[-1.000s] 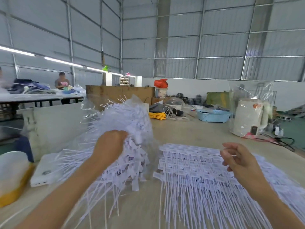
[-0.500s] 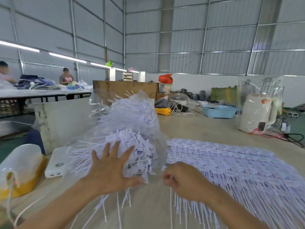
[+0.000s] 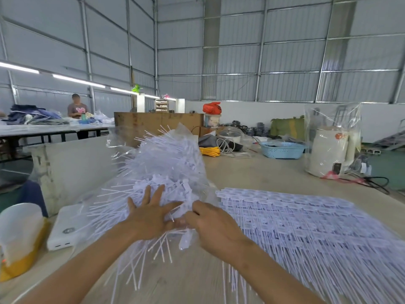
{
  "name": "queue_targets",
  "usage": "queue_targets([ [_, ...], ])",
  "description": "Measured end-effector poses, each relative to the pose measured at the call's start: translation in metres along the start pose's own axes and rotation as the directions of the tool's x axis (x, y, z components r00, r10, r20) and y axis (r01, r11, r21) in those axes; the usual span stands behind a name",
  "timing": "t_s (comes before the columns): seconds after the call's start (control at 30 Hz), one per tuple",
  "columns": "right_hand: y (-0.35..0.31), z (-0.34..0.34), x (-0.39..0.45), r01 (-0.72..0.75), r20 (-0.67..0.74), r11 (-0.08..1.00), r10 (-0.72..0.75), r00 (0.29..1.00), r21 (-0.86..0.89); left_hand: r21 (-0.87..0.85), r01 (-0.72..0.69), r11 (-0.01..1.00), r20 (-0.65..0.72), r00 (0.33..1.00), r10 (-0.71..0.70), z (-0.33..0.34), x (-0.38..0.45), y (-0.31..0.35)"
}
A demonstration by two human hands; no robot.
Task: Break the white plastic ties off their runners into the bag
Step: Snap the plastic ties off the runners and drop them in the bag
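A clear plastic bag (image 3: 175, 137) stuffed with loose white ties (image 3: 166, 163) lies on the wooden table, its mouth toward me with tie tails sticking out. My left hand (image 3: 149, 213) lies flat with spread fingers on the ties at the bag's mouth. My right hand (image 3: 210, 222) is just to its right, fingers curled at the bag's edge among the ties; what it pinches is hidden. A wide flat stack of white ties on their runners (image 3: 302, 224) covers the table to the right.
A white power bank (image 3: 65, 227) and a white and yellow container (image 3: 19, 238) sit at the left. Farther back are a blue basket (image 3: 282, 149), a wrapped white appliance (image 3: 328, 154), yellow cord (image 3: 210, 151) and a wooden box (image 3: 157, 121). A person works at a far table (image 3: 54, 128).
My right hand has come left from above the runner stack to the bag's mouth beside my left hand. My left hand has opened flat onto the ties.
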State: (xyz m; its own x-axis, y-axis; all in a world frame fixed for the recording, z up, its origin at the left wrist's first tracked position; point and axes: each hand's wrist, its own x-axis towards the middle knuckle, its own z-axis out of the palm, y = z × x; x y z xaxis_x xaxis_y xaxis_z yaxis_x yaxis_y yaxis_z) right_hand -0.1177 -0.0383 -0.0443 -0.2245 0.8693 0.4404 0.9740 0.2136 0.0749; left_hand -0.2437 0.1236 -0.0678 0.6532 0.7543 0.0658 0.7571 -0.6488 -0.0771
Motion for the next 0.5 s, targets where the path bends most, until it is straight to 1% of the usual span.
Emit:
queue_targets([
  [0.07, 0.002, -0.005, -0.005, 0.033, -0.015, 0.999, -0.034, 0.999, -0.027, 0.064, 0.03, 0.997, -0.009, 1.0, -0.029, 0.0, 0.006, 0.001],
  [0.13, 0.005, -0.007, -0.01, 0.031, 0.04, 0.999, -0.03, 0.999, -0.039, 0.13, 0.043, 0.991, -0.026, 0.999, -0.04, 0.002, 0.008, 0.006],
  [0.2, 0.001, -0.007, -0.013, 0.024, 0.068, 1.0, -0.023, 0.997, -0.007, 0.143, 0.037, 0.989, -0.038, 0.999, -0.032, 0.005, 0.009, 0.01],
  [0.23, -0.001, -0.006, -0.014, 0.013, 0.063, 0.999, -0.015, 0.998, 0.036, 0.144, 0.032, 0.989, -0.043, 0.999, -0.026, 0.005, 0.01, 0.011],
  [0.37, 0.002, -0.015, -0.018, -0.103, 0.017, 0.951, 0.103, 0.995, 0.293, 0.106, 0.043, 0.993, -0.076, 0.996, -0.035, -0.002, 0.004, 0.009],
  [0.43, 0.006, -0.021, -0.019, -0.153, 0.001, 0.927, 0.163, 0.987, 0.344, 0.053, -0.004, 0.999, -0.115, 0.993, 0.01, -0.004, -0.001, 0.012],
  [0.5, 0.005, -0.025, -0.017, -0.177, 0.008, 0.922, 0.186, 0.983, 0.345, -0.039, -0.09, 0.995, -0.099, 0.991, 0.086, -0.005, -0.004, 0.018],
])
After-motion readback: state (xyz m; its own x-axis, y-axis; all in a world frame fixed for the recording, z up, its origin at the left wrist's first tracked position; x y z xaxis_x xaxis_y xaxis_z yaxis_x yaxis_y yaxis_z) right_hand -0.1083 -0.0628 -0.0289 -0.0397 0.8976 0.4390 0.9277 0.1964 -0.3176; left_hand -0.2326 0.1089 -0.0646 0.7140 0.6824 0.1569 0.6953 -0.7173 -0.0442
